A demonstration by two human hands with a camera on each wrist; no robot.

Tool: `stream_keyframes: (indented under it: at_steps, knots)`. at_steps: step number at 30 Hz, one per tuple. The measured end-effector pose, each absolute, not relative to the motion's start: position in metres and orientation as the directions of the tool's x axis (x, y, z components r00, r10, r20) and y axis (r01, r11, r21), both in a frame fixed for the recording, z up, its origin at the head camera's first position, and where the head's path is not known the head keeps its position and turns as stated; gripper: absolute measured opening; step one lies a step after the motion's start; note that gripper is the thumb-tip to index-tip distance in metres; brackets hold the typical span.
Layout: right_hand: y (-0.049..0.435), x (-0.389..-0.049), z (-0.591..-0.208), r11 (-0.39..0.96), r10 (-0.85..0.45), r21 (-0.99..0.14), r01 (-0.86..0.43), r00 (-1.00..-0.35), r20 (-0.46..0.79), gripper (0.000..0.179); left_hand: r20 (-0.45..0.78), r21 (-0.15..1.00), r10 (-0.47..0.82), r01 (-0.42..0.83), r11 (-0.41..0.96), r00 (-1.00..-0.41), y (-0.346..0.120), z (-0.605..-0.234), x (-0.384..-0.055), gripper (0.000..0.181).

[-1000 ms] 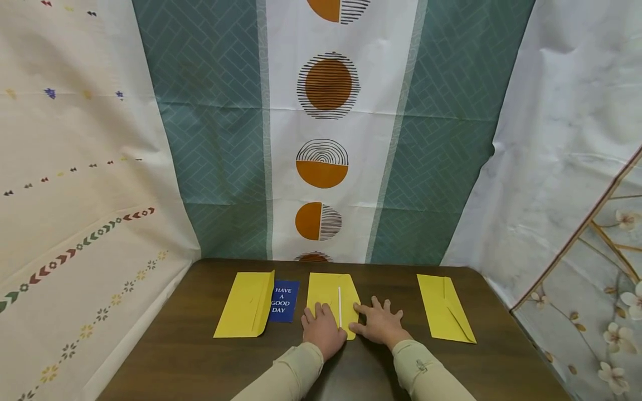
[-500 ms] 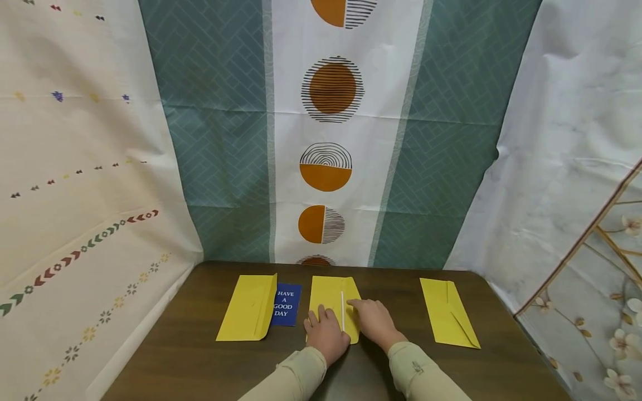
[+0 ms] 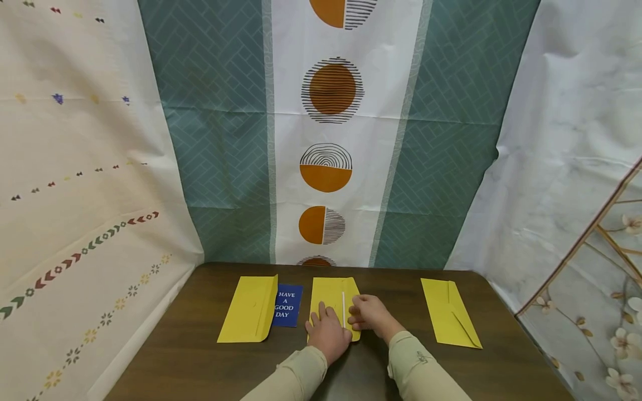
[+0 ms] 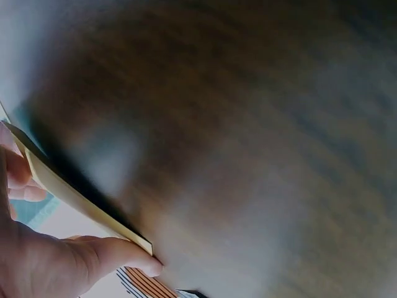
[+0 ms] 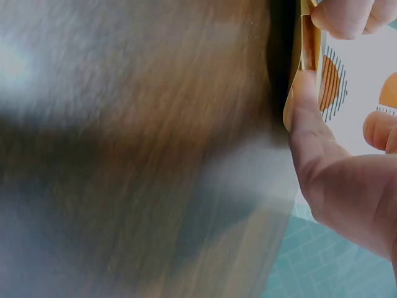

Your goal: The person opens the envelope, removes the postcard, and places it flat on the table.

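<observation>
A yellow envelope (image 3: 326, 289) lies on the brown table in front of me, with a narrow white strip (image 3: 343, 301) along its flap side at the right. My left hand (image 3: 328, 334) rests on the envelope's near part, fingers spread. In the left wrist view its thumb (image 4: 124, 253) lies along the envelope's edge. At the flap side is my right hand (image 3: 373, 316), fingers loosely bent. Its thumb (image 5: 305, 93) touches the envelope in the right wrist view, while another fingertip (image 5: 375, 130) stands apart from it.
Left of the hands lies a second yellow envelope (image 3: 246, 309), flap raised a little, beside a blue card (image 3: 288, 306) reading "HAVE A GOOD DAY". Farther right is a third yellow envelope (image 3: 448, 312). Patterned cloths hang behind the table (image 3: 200, 356) and at both sides.
My right hand went from spread fingers beside the flap to a finger extended over it, then to bent fingers at the flap side. The left hand stays on the envelope.
</observation>
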State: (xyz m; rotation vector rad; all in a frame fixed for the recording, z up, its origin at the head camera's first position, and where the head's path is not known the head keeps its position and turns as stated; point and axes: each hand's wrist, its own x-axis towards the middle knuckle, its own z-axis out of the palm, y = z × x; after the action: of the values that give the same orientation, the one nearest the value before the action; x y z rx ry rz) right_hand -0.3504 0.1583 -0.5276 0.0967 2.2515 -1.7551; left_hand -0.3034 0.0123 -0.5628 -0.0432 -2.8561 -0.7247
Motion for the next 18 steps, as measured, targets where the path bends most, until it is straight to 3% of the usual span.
stream_keyframes:
  at_steps: [6,12,18]
  knots:
    - [0.161,-0.352,-0.527,0.129,-0.123,-0.933,0.336,-0.928,-0.352,0.065,0.206,0.481,-0.013,0.09,0.872,-0.979,0.011,-0.562,-0.303,0.062]
    - [0.162,-0.352,-0.532,0.049,-0.133,-0.925,0.377,-0.915,-0.381,0.06,0.209,0.497,-0.015,0.093,0.863,-0.978,0.012,-0.562,-0.302,0.063]
    - [0.157,-0.354,-0.537,0.137,-0.134,-0.937,0.323,-0.931,-0.34,0.064,0.244,0.509,-0.022,0.108,0.854,-0.97,0.012,-0.565,-0.303,0.06]
